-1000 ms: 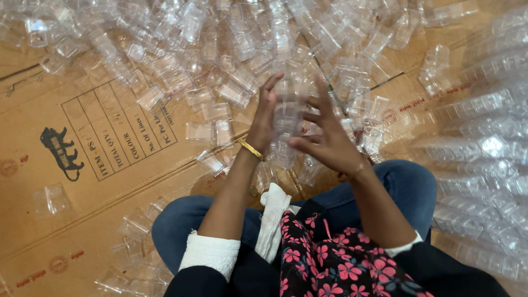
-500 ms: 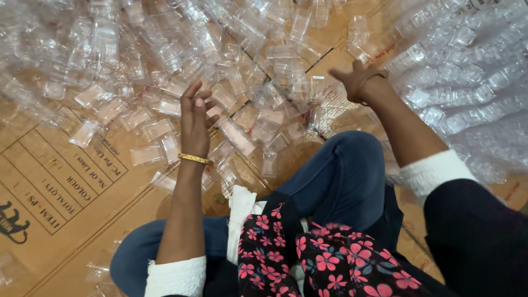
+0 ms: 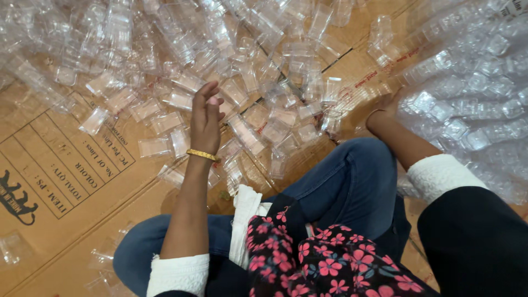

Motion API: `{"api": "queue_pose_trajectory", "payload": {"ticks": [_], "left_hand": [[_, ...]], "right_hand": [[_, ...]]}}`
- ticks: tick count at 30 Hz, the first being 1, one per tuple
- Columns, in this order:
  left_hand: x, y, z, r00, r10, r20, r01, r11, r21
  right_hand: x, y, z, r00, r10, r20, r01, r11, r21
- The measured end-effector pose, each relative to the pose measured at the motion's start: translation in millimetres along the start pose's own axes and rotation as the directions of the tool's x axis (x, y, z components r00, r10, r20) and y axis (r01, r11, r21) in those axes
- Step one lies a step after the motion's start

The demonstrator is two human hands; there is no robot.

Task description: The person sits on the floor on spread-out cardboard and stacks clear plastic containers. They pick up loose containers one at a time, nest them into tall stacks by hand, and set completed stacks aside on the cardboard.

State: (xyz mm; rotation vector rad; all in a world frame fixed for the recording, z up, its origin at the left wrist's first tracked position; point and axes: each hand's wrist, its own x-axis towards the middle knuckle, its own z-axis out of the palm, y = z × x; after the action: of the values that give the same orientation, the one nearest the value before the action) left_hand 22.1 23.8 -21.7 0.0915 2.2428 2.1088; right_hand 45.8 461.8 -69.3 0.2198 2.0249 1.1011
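Clear plastic cases (image 3: 242,93) litter the cardboard (image 3: 60,165). Your left hand (image 3: 206,118) hovers over them, fingers loose, holding nothing. Right hand (image 3: 388,104) sits among stacked cases (image 3: 467,99); grip unclear.

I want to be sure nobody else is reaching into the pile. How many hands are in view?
2. The left hand hovers over the clear plastic pieces; the right hand reaches under the stacked rows, fingers partly hidden.

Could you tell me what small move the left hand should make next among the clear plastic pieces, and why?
Probably lower the left hand onto the nearest small clear plastic container just beside the wrist. The hand looks empty, fingers together, hovering over the scattered pile on the flattened brown cardboard, while the right hand reaches the stacked rows.
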Motion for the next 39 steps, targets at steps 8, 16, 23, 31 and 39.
{"api": "queue_pose_trajectory", "payload": {"ticks": [8,16,23,31,39], "left_hand": [[2,-4,1,0.999,0.036,0.004,-0.036,0.997,0.063],[3,-21,-7,0.993,0.113,-0.042,-0.099,0.961,0.259],[-3,-40,-27,0.965,0.259,-0.044,-0.207,0.851,0.483],[-19,17,-41,0.908,0.403,-0.114,-0.296,0.810,0.507],[-144,84,-155,0.690,0.589,-0.421,-0.213,0.721,0.660]], "right_hand": [[-9,-12,-42,0.909,-0.407,-0.085,0.383,0.740,0.554],[-38,-51,-94,0.802,-0.086,-0.591,0.589,0.279,0.758],[-90,-64,-104,0.465,0.220,-0.857,0.848,-0.388,0.360],[-149,-111,-92,0.385,0.356,-0.852,0.921,-0.204,0.332],[-110,-93,-108,0.315,0.297,-0.901,0.945,-0.190,0.268]]}}
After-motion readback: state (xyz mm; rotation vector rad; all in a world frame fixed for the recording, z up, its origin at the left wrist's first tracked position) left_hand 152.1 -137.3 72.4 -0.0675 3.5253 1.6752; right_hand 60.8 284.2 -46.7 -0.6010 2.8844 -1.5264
